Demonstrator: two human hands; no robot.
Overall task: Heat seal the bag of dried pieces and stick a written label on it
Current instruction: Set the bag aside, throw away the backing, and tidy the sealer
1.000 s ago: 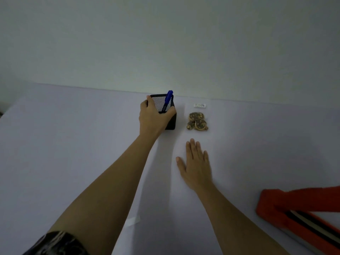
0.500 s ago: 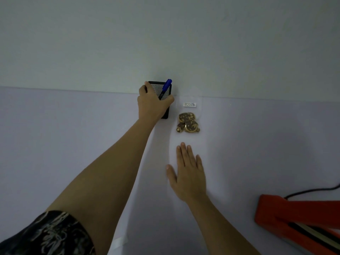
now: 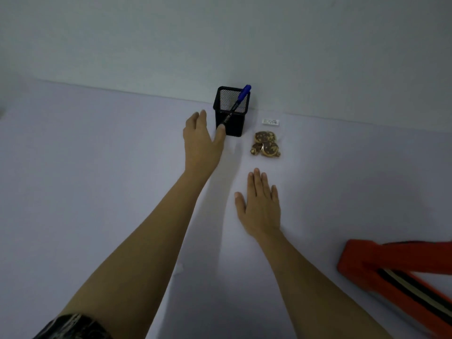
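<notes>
The left hand point(image 3: 200, 143) is loose and holds nothing, its thumb tip at, perhaps touching, the black mesh pen holder point(image 3: 232, 121) with the blue marker point(image 3: 242, 96). The right hand point(image 3: 260, 206) lies flat, fingers straight; the bag of dried pieces point(image 3: 266, 144) sits beyond its fingertips, with a white label point(image 3: 270, 121) farther on.

The clear plastic bag of brown dried pieces point(image 3: 266, 144) lies flat on the pale worktop point(image 3: 97, 192), near its rear edge. The contents are round, dark slices with lighter specks, bunched together.

The small white rectangular label point(image 3: 270, 121) lies just beyond the pieces. Its marks are too small to read, and whether it adheres to the bag cannot be determined.

The blue-capped marker pen point(image 3: 238, 101) stands tilted, cap upward, in the black mesh pen holder point(image 3: 232, 126) left of the bag.

The red heat sealer point(image 3: 362, 260) sits at the near right, well apart from the bag and partly out of frame.
</notes>
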